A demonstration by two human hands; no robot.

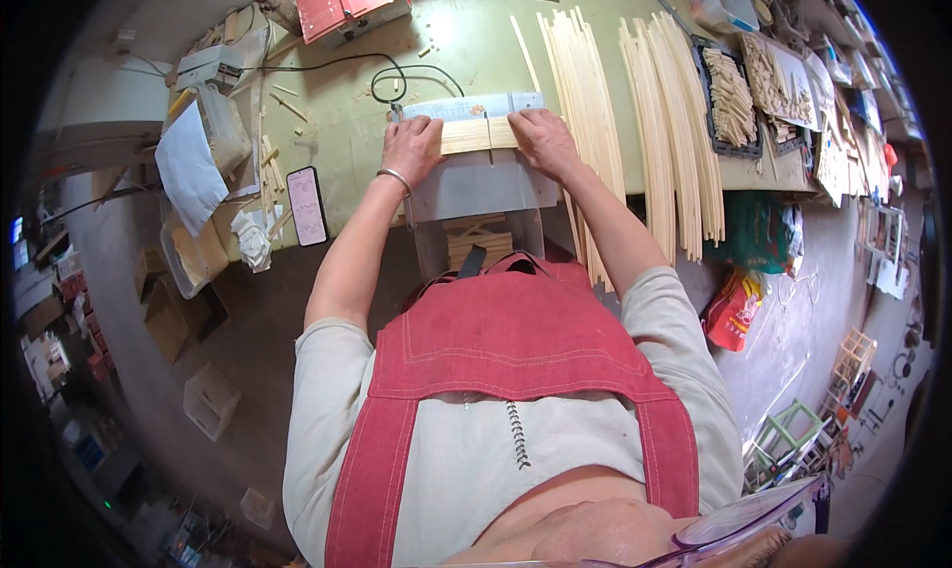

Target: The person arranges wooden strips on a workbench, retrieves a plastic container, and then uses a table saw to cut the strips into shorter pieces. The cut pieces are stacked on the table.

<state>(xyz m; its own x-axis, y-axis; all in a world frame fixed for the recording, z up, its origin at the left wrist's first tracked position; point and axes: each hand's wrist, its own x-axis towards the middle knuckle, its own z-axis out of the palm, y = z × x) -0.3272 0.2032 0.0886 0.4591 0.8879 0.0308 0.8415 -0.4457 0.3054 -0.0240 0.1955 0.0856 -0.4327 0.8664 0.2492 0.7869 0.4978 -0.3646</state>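
Observation:
My left hand [413, 149] and my right hand [545, 143] grip the two ends of a short, flat row of pale wooden strips [464, 137]. The row lies crosswise on a grey machine table [456, 188], against a light blue-grey fence [451, 109] at its far side. A thin dark upright line, like a saw blade or its slot, crosses the row between my hands, nearer the right one. Both hands have their fingers curled over the far edge. Below the machine table, more short wood pieces [479, 241] show.
Long wooden strips [585, 102] lie in bundles at the right, beyond them a dark crate of short sticks [729, 97]. A phone [306, 206] and crumpled tissue [254, 239] are at the left. A red machine [349, 1] stands at the back; a black cable [342, 62] crosses the green table.

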